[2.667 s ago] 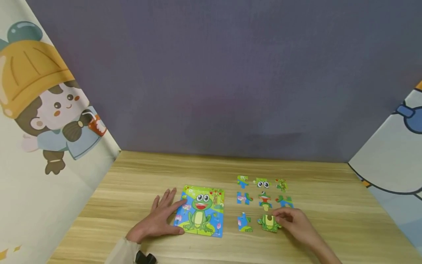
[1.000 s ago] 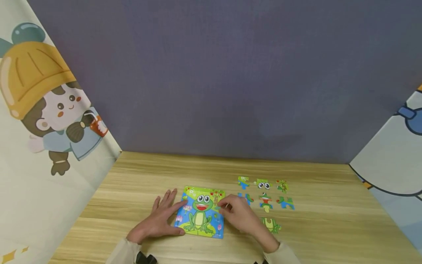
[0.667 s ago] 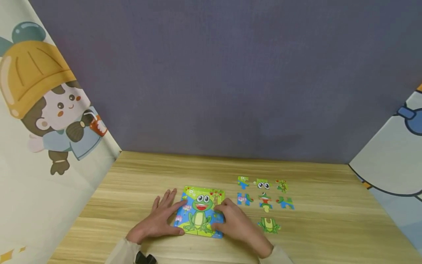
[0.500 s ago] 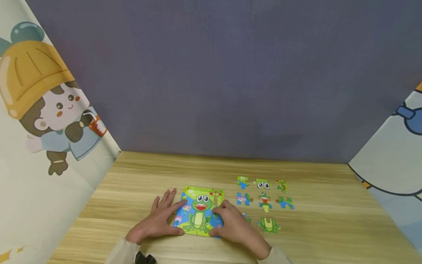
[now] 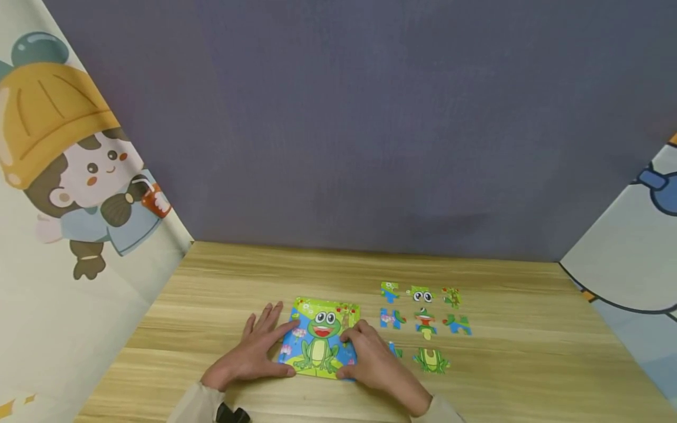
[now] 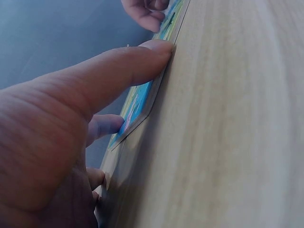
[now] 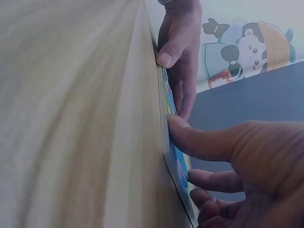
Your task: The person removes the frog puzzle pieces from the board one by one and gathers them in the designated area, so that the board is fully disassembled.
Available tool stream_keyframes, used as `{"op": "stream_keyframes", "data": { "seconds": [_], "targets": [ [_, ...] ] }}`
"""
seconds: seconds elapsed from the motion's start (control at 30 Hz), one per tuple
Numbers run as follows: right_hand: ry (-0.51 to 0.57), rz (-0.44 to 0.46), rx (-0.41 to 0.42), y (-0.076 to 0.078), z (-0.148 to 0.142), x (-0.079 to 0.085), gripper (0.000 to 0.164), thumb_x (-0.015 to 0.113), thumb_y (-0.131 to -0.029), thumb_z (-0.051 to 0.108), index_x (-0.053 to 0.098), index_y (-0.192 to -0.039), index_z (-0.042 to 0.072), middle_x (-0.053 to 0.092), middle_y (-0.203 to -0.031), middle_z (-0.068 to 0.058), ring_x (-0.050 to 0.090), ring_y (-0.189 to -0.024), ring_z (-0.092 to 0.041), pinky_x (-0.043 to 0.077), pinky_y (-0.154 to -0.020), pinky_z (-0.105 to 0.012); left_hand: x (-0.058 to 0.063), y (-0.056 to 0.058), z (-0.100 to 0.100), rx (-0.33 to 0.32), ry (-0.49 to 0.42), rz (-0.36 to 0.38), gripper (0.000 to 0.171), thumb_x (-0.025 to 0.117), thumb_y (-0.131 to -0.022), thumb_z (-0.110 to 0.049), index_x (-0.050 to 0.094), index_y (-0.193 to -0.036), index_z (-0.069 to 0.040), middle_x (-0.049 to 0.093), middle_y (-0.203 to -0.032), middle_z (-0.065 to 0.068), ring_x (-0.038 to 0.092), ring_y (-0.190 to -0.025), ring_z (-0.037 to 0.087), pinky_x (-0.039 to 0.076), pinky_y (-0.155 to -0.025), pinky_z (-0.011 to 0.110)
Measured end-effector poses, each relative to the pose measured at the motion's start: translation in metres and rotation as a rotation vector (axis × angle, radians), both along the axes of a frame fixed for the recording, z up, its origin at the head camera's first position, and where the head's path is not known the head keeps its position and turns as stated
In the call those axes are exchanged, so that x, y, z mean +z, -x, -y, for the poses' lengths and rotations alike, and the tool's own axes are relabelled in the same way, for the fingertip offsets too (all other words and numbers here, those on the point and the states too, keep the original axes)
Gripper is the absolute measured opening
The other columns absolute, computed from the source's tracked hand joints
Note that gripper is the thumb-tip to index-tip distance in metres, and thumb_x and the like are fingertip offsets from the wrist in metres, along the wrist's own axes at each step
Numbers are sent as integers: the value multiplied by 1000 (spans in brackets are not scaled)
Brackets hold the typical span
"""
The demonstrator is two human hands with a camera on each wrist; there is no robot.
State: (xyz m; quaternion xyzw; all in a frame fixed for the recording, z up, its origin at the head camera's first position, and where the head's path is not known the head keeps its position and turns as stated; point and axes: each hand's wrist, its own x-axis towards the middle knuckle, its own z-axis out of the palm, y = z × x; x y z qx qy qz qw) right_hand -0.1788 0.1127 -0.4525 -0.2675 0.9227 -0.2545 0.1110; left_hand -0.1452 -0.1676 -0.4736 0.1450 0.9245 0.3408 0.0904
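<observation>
A square frog puzzle board (image 5: pixel 319 348) lies flat on the wooden table. My left hand (image 5: pixel 252 353) rests at its left side with fingers spread, thumb at the near edge and index finger on the left edge. My right hand (image 5: pixel 375 359) holds the lower right corner with thumb and bent index finger, its other fingers curled beside the board. In the right wrist view, the right thumb (image 7: pixel 202 142) lies over the near edge. The left thumb (image 6: pixel 137 59) touches that edge in the left wrist view. The board's lower right corner is partly covered by my right hand.
Loose puzzle pieces lie right of the board in rows. The frog's eyes piece (image 5: pixel 421 295) is in the far row, the mouth piece (image 5: pixel 425 322) in the middle row. Nearest is the belly piece (image 5: pixel 432 361); my right hand partly covers a blue piece (image 5: pixel 395 349). A dark partition (image 5: pixel 370 129) stands behind.
My right hand has let go of the belly piece, moved left to the board's right edge, and spread thumb and index finger over its lower right corner. My left hand stays in place.
</observation>
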Motion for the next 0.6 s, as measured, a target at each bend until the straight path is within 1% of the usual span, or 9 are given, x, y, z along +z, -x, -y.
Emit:
{"op": "stream_keyframes", "data": {
  "seconds": [0.1, 0.2, 0.23, 0.33, 0.43, 0.5, 0.6],
  "targets": [
    [8, -2, -4, -2, 0, 1, 59, 90, -70, 35, 66, -119, 11, 56, -114, -4, 56, -103, -20, 56, -84, -42, 0, 0, 0, 0, -4, -1, 95, 83, -74, -49, 42, -153, -15, 1, -167, 27, -5, -154, 51, -13, -117, 72],
    [31, -4, 3, -2, -2, 2, 56, 88, -73, 34, 65, -118, 12, 57, -115, -2, 56, -106, -21, 56, -86, -44, 0, 0, 0, -3, -5, -7, 94, 83, -74, -49, 42, -153, -15, 2, -167, 28, -5, -154, 51, -12, -117, 72],
    [43, -1, 8, -2, -3, 3, 54, 88, -74, 33, 65, -117, 12, 58, -113, -1, 57, -105, -20, 56, -86, -43, 0, 0, 0, -4, -5, -8, 94, 83, -74, -49, 42, -153, -15, 2, -167, 28, -5, -154, 51, -12, -117, 72],
    [94, 9, 39, 0, -5, 4, 47, 86, -77, 29, 63, -115, 12, 61, -104, 4, 58, -95, -11, 55, -81, -32, -1, 0, 0, -6, 0, -10, 94, 82, -75, -50, 42, -153, -15, 2, -167, 28, -4, -154, 51, -12, -117, 72],
    [179, 34, 85, 4, -7, 5, 35, 79, -84, 15, 63, -113, 8, 64, -92, 4, 55, -79, -2, 51, -69, -20, -1, 0, 0, -6, 2, -8, 94, 82, -75, -50, 42, -153, -16, 2, -167, 28, -4, -154, 51, -12, -117, 72],
    [240, 62, 113, 7, -9, 4, 27, 72, -87, 4, 63, -112, 4, 65, -87, 1, 54, -73, 1, 49, -63, -16, -1, 1, 0, -5, 2, -7, 95, 83, -74, -50, 42, -153, -15, 2, -167, 27, -5, -154, 51, -12, -117, 72],
    [304, 99, 128, 9, -10, 3, 22, 63, -89, -6, 64, -110, 2, 67, -85, -3, 54, -70, 3, 50, -62, -15, -1, 0, 1, -3, 3, -4, 95, 83, -74, -50, 42, -153, -16, 2, -167, 27, -5, -154, 51, -12, -117, 72]
  ]
}}
